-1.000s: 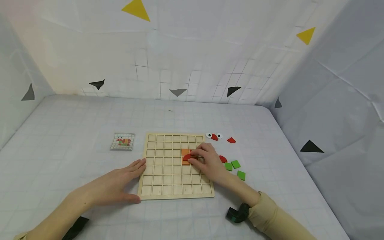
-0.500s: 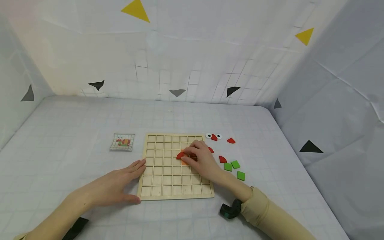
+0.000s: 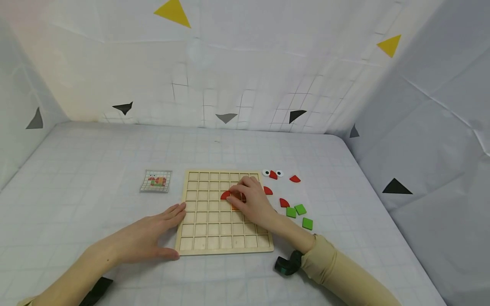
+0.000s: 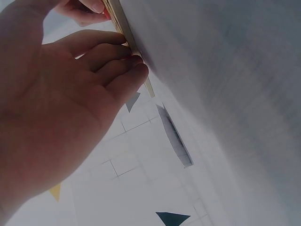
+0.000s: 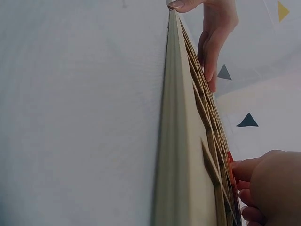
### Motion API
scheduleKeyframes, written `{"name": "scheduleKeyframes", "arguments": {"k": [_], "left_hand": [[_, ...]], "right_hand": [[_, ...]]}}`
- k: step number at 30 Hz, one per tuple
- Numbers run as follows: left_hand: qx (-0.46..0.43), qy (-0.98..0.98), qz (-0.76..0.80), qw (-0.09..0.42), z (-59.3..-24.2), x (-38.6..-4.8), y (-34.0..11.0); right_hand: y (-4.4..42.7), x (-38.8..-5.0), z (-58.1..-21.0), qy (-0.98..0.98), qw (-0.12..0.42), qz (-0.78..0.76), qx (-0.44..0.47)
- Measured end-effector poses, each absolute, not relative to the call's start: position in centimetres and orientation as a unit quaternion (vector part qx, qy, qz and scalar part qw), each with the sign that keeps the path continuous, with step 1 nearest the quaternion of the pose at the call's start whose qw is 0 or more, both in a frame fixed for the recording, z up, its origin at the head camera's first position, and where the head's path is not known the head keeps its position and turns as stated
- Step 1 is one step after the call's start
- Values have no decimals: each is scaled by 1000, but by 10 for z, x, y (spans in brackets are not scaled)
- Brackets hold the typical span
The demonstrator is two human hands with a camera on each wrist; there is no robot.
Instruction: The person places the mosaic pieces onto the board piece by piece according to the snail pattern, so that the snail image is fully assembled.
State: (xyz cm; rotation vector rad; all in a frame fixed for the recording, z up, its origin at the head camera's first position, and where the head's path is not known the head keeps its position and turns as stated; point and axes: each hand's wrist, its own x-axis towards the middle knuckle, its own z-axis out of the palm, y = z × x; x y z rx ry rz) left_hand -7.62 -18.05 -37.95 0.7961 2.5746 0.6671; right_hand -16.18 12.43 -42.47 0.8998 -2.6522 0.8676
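Note:
My right hand (image 3: 253,204) pinches a red quarter-circle tile (image 3: 224,195) between thumb and fingers, over the wooden grid board (image 3: 206,230). Beneath that hand, an orange square tile (image 3: 235,208) shows in the grid; my fingers hide most of the tiles around it. In the right wrist view the red tile (image 5: 229,157) is at the board's surface. My left hand (image 3: 147,238) rests along the board's left edge, fingers extended and touching the rim, thumb at the near corner. The left wrist view shows its fingertips against the board's side (image 4: 123,23).
Right of the board lie several red quarter-circle tiles (image 3: 284,202), two round eye pieces (image 3: 280,173) and three green square tiles (image 3: 307,223). A small patterned card (image 3: 156,181) lies to the left. White cloth walls (image 3: 245,63) enclose the table's back and sides.
My right hand has moved left across the board with the red tile, and slightly away from me. A red tile right of the board has come into view. My left hand has stayed put.

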Motion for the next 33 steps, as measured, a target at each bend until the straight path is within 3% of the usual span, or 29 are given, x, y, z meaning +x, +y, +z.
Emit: {"name": "scheduleKeyframes", "arguments": {"k": [24, 33], "left_hand": [[279, 916, 227, 180, -380, -78, -180], [282, 914, 229, 182, -380, -78, -180]], "right_hand": [[127, -160, -426, -893, 94, 323, 299], [151, -155, -427, -900, 103, 331, 265]]}}
